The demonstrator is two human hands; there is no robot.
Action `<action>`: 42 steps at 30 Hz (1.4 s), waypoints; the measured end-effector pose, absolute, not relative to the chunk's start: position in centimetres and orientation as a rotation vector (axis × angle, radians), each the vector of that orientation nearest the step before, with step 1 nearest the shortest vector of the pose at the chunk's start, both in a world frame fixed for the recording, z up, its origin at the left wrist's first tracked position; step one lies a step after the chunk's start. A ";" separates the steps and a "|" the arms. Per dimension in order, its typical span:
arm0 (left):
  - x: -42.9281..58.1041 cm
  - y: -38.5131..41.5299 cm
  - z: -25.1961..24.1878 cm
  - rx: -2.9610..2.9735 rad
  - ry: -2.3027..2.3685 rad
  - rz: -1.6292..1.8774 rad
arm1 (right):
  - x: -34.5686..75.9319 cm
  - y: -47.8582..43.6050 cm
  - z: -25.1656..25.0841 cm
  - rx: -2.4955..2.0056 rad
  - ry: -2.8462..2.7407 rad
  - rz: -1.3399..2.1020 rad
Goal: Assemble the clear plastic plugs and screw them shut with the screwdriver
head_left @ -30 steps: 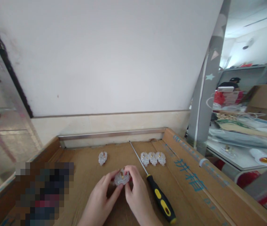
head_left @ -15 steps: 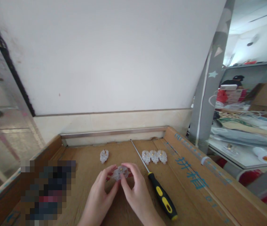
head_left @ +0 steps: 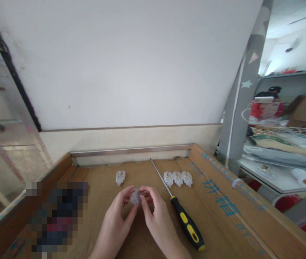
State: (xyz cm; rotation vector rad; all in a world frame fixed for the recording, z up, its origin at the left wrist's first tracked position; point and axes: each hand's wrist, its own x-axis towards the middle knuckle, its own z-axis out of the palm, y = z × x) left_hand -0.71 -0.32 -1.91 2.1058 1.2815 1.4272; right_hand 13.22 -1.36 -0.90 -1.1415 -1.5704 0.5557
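Head view: left hand (head_left: 117, 213) and right hand (head_left: 157, 214) meet over the cardboard (head_left: 96, 205), each with a narrow fingertip grip on the same clear plastic part (head_left: 135, 198), fingers hiding some of it. Lone clear piece (head_left: 120, 177) farther back, metal prongs up. Three-piece row (head_left: 177, 179) off to the right. Black-yellow screwdriver (head_left: 186, 221) beside the right hand, shaft running past the row's left end.

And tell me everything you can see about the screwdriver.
The screwdriver has a thick black handle with yellow inlays and a long, thin, metallic-looking shaft. It lies slantwise, unheld, on the cardboard, handle right of the right hand, dark tip pointing away from the person. The shaft passes beside the leftmost clear piece of three in a row; whether they touch is unclear.
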 end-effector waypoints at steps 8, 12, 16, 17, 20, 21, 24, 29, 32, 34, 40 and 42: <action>-0.9 -0.6 -0.8 2.159 1.212 1.412 | 13.3 -1.7 -0.6 -1.151 -1.580 0.492; -1.1 -0.5 -0.7 2.114 1.220 1.449 | 13.3 -1.6 -0.7 -1.113 -1.621 0.462; -1.0 -0.5 -1.0 2.034 1.224 1.489 | 13.3 -1.6 -0.8 -1.124 -1.648 0.418; -1.0 -0.5 -1.0 2.004 1.228 1.500 | 13.3 -1.6 -0.8 -1.124 -1.657 0.403; -0.9 -0.5 -1.1 1.929 1.230 1.504 | 13.3 -1.6 -0.9 -1.136 -1.654 0.405; -0.8 -0.5 -1.1 1.921 1.228 1.499 | 13.3 -1.6 -0.9 -1.148 -1.649 0.419; -0.7 -0.5 -1.2 1.940 1.242 1.495 | 13.2 -1.6 -1.1 -1.177 -1.645 0.468; -0.7 -0.6 -1.0 2.022 1.344 1.511 | 13.2 -1.6 -1.3 -1.176 -1.653 0.494; -0.7 -0.7 -0.9 2.055 1.373 1.456 | 13.3 -1.6 -1.2 -1.182 -1.664 0.473; -0.7 -0.8 -0.9 2.064 1.397 1.416 | 13.3 -1.6 -1.2 -1.193 -1.665 0.473; -0.7 -1.2 -0.9 2.215 1.425 1.224 | 13.4 -1.8 -1.0 -1.217 -1.728 0.465; -0.7 -1.2 -0.9 2.261 1.411 1.172 | 13.3 -1.8 -1.0 -1.241 -1.728 0.471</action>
